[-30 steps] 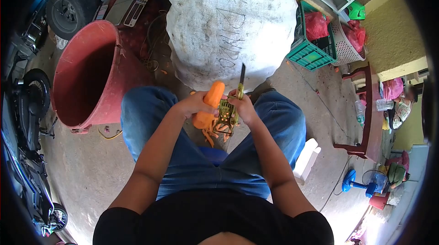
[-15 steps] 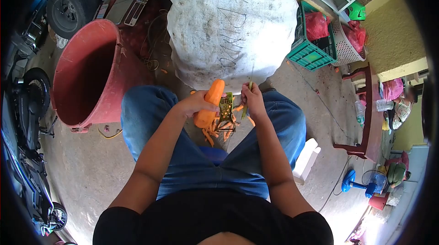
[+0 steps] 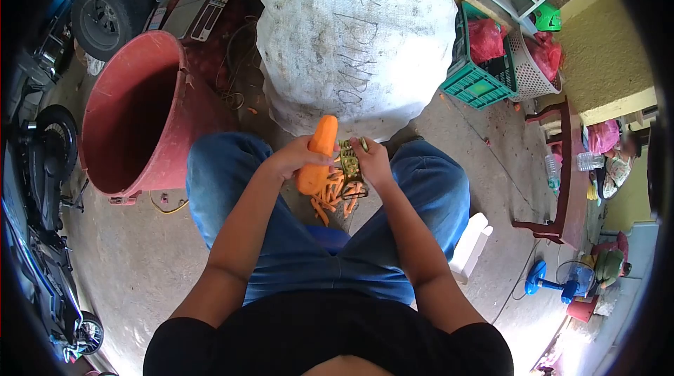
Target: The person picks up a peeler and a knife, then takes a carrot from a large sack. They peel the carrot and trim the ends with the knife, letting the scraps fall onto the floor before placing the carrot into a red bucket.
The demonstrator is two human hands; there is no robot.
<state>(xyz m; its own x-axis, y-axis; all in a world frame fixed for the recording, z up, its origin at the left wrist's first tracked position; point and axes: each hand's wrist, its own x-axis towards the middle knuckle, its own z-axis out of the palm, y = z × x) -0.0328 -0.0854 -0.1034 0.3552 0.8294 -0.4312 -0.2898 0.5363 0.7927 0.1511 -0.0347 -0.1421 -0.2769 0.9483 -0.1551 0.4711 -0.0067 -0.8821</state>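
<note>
My left hand (image 3: 298,157) is wrapped round a large, thick orange carrot (image 3: 324,136), smooth and bare of skin. It is held nearly upright, narrower end pointing away from me. Just right of the carrot, my right hand (image 3: 373,164) is closed on a green slotted hand tool (image 3: 349,160) with a dark wire-like frame at its near end; the fingers hide part of it. Below both hands, several orange carrot strips (image 3: 324,205) lie in a pile between my legs.
A full white sack (image 3: 358,39) stands right in front of me. To the left are a large red tub (image 3: 133,116) and a motorcycle (image 3: 53,235). A green crate (image 3: 481,70), a wooden frame (image 3: 565,186) and a blue fan (image 3: 554,283) stand at the right.
My right hand has moved left and turned, so the green tool it grips now shows more of its flat side beside the carrot. The carrot has shifted slightly left and away from me.
</note>
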